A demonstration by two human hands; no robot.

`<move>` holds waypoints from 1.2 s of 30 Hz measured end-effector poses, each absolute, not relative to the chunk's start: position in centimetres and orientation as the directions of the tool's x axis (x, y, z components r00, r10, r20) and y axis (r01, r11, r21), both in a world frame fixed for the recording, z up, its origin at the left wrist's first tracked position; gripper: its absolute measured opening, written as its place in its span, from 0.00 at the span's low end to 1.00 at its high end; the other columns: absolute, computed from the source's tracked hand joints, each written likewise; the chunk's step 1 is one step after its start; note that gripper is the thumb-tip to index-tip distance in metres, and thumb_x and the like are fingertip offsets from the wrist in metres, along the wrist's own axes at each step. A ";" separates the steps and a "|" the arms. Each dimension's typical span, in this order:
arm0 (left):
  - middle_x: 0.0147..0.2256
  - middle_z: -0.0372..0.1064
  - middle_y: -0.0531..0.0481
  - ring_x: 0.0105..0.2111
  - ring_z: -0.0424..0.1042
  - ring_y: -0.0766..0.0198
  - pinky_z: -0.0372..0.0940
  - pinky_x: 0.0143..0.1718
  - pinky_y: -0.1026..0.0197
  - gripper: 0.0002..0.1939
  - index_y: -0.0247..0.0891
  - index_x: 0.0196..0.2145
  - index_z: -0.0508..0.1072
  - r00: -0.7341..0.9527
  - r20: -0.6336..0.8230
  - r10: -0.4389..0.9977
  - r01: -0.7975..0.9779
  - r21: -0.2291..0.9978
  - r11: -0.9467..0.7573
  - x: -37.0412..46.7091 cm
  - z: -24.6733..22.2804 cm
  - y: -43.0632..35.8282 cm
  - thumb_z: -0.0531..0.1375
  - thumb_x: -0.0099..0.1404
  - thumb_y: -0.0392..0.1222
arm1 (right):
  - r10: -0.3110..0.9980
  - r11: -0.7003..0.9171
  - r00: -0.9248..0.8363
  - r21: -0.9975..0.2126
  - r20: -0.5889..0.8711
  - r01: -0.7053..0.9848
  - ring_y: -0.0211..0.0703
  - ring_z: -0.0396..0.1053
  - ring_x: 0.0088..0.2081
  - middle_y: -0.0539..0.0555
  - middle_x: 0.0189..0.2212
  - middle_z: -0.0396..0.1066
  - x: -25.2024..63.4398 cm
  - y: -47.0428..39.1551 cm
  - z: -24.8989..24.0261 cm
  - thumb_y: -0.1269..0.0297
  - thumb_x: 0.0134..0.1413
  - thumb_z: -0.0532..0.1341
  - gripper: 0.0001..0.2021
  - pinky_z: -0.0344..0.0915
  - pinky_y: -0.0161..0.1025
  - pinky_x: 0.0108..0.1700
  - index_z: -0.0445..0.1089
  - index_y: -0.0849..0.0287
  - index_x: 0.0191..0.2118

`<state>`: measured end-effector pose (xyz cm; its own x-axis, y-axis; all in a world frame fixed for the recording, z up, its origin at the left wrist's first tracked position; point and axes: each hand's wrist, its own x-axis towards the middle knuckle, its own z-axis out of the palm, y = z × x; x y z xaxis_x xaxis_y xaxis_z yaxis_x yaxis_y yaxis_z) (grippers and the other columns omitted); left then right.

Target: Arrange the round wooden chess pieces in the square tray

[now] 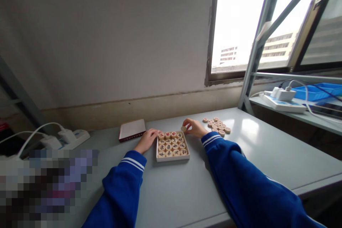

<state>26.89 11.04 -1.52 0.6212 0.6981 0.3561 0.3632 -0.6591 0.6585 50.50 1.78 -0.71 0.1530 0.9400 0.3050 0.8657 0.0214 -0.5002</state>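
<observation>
A white box holds rows of round wooden pieces, mostly with black characters and a few red ones at its far edge. My left hand rests at the box's far left corner, fingers together; whether anything is between them is too small to tell. Just beyond the far right corner, my right hand pinches a single round wooden piece between thumb and fingers. Several loose pieces lie on the table to the right of that hand.
Behind my left hand lies a dark-edged box lid with a pale inside. A power strip with cables sits at the left. Metal frame posts rise on the right, beside a shelf holding a blue tray and another strip.
</observation>
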 end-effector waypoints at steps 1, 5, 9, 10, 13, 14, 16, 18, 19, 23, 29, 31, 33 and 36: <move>0.36 0.72 0.45 0.41 0.69 0.59 0.61 0.46 0.58 0.17 0.35 0.33 0.74 0.614 0.359 0.703 0.369 0.657 -0.657 26.9 -1.4 11.0 0.48 0.61 0.46 | 0.940 0.039 0.143 -0.514 0.310 0.857 0.35 0.70 0.31 0.49 0.30 0.72 50.2 1.7 -0.7 0.75 0.39 0.63 0.11 0.64 0.30 0.32 0.68 0.58 0.33; 0.41 0.69 0.43 0.45 0.67 0.59 0.58 0.49 0.58 0.20 0.35 0.37 0.72 0.569 0.378 0.730 0.403 0.645 -0.649 26.6 -1.1 11.0 0.46 0.62 0.49 | 0.940 0.097 0.104 -0.547 0.324 0.832 0.34 0.70 0.28 0.48 0.27 0.73 49.4 1.1 -0.5 0.77 0.40 0.60 0.08 0.64 0.29 0.30 0.69 0.59 0.29; 0.38 0.69 0.45 0.41 0.68 0.59 0.59 0.46 0.58 0.16 0.36 0.38 0.69 0.552 0.352 0.756 0.447 0.640 -0.625 26.2 -1.0 11.3 0.50 0.59 0.48 | 0.928 0.107 0.120 -0.560 0.353 0.822 0.35 0.70 0.27 0.50 0.28 0.74 49.4 1.1 -0.6 0.74 0.41 0.61 0.05 0.64 0.29 0.29 0.70 0.59 0.28; 0.34 0.70 0.47 0.37 0.69 0.60 0.61 0.44 0.58 0.16 0.37 0.39 0.68 0.556 0.336 0.760 0.455 0.642 -0.617 26.2 -1.1 11.3 0.51 0.59 0.48 | 0.920 0.101 0.137 -0.560 0.368 0.822 0.35 0.70 0.26 0.51 0.28 0.74 49.4 1.1 -0.6 0.73 0.42 0.62 0.05 0.65 0.30 0.29 0.71 0.59 0.30; 0.24 0.68 0.54 0.27 0.68 0.63 0.62 0.37 0.59 0.18 0.37 0.44 0.65 0.590 0.280 0.757 0.457 0.657 -0.599 26.0 -1.2 11.4 0.52 0.58 0.46 | 0.892 0.104 0.166 -0.547 0.421 0.831 0.37 0.71 0.28 0.52 0.30 0.74 49.6 1.0 -0.3 0.71 0.45 0.61 0.11 0.66 0.33 0.32 0.70 0.60 0.38; 0.22 0.67 0.55 0.26 0.68 0.63 0.62 0.36 0.60 0.19 0.36 0.45 0.64 0.607 0.264 0.749 0.448 0.665 -0.597 26.1 -1.2 11.3 0.52 0.57 0.46 | 0.885 0.114 0.160 -0.537 0.437 0.836 0.37 0.71 0.30 0.52 0.30 0.74 49.5 0.9 0.0 0.71 0.47 0.61 0.11 0.66 0.34 0.34 0.70 0.59 0.40; 0.24 0.69 0.53 0.27 0.69 0.63 0.63 0.34 0.61 0.18 0.36 0.43 0.65 0.640 0.239 0.731 0.427 0.680 -0.596 26.2 -1.2 11.2 0.52 0.57 0.47 | 0.880 0.143 0.124 -0.504 0.459 0.852 0.37 0.71 0.32 0.52 0.30 0.74 49.2 0.5 0.5 0.71 0.48 0.60 0.10 0.65 0.35 0.38 0.71 0.58 0.39; 0.28 0.71 0.50 0.29 0.69 0.62 0.62 0.34 0.62 0.17 0.36 0.39 0.68 0.664 0.223 0.713 0.408 0.692 -0.596 26.3 -1.2 11.1 0.53 0.56 0.49 | 0.882 0.174 0.067 -0.456 0.466 0.873 0.37 0.70 0.34 0.51 0.32 0.73 48.7 0.1 1.0 0.70 0.47 0.62 0.07 0.64 0.35 0.40 0.73 0.57 0.35; 0.30 0.72 0.48 0.30 0.69 0.62 0.62 0.34 0.62 0.17 0.35 0.37 0.70 0.674 0.218 0.706 0.400 0.696 -0.596 26.3 -1.2 11.1 0.53 0.55 0.50 | 0.884 0.183 0.042 -0.429 0.465 0.884 0.37 0.69 0.35 0.51 0.33 0.72 48.4 -0.2 1.1 0.69 0.46 0.63 0.06 0.63 0.35 0.41 0.73 0.56 0.33; 0.33 0.72 0.45 0.31 0.69 0.61 0.62 0.34 0.61 0.21 0.34 0.36 0.71 0.695 0.198 0.692 0.383 0.712 -0.588 26.3 -1.1 11.1 0.53 0.54 0.54 | 0.894 0.155 0.008 -0.325 0.448 0.933 0.42 0.66 0.41 0.53 0.38 0.69 47.5 -1.0 1.3 0.69 0.42 0.66 0.07 0.57 0.40 0.44 0.74 0.53 0.32; 0.34 0.72 0.44 0.31 0.68 0.60 0.62 0.31 0.61 0.22 0.33 0.37 0.71 0.699 0.192 0.688 0.374 0.722 -0.582 26.2 -1.1 11.1 0.52 0.54 0.55 | 0.917 0.114 -0.008 -0.243 0.399 0.963 0.39 0.66 0.36 0.49 0.33 0.71 47.1 -1.6 1.7 0.64 0.45 0.65 0.06 0.51 0.38 0.39 0.74 0.51 0.33; 0.34 0.72 0.44 0.31 0.68 0.60 0.62 0.31 0.61 0.22 0.33 0.36 0.71 0.703 0.193 0.684 0.370 0.722 -0.584 26.2 -1.0 11.0 0.53 0.54 0.55 | 0.919 0.114 -0.013 -0.234 0.394 0.965 0.39 0.66 0.37 0.49 0.33 0.71 47.1 -1.7 1.9 0.61 0.47 0.64 0.05 0.49 0.37 0.39 0.74 0.51 0.33; 0.34 0.72 0.44 0.32 0.69 0.60 0.62 0.32 0.61 0.22 0.34 0.36 0.71 0.706 0.197 0.680 0.365 0.722 -0.588 26.2 -0.9 10.9 0.53 0.54 0.55 | 0.919 0.107 -0.012 -0.219 0.393 0.970 0.39 0.66 0.37 0.48 0.32 0.72 47.1 -1.7 1.9 0.59 0.48 0.62 0.05 0.48 0.37 0.39 0.74 0.51 0.32; 0.35 0.72 0.44 0.33 0.69 0.60 0.62 0.33 0.61 0.21 0.34 0.36 0.71 0.707 0.205 0.677 0.359 0.721 -0.593 26.2 -0.9 10.8 0.53 0.55 0.55 | 0.916 0.075 0.009 -0.194 0.402 0.978 0.39 0.66 0.37 0.48 0.32 0.72 47.0 -1.7 1.8 0.59 0.49 0.62 0.05 0.47 0.38 0.38 0.73 0.52 0.31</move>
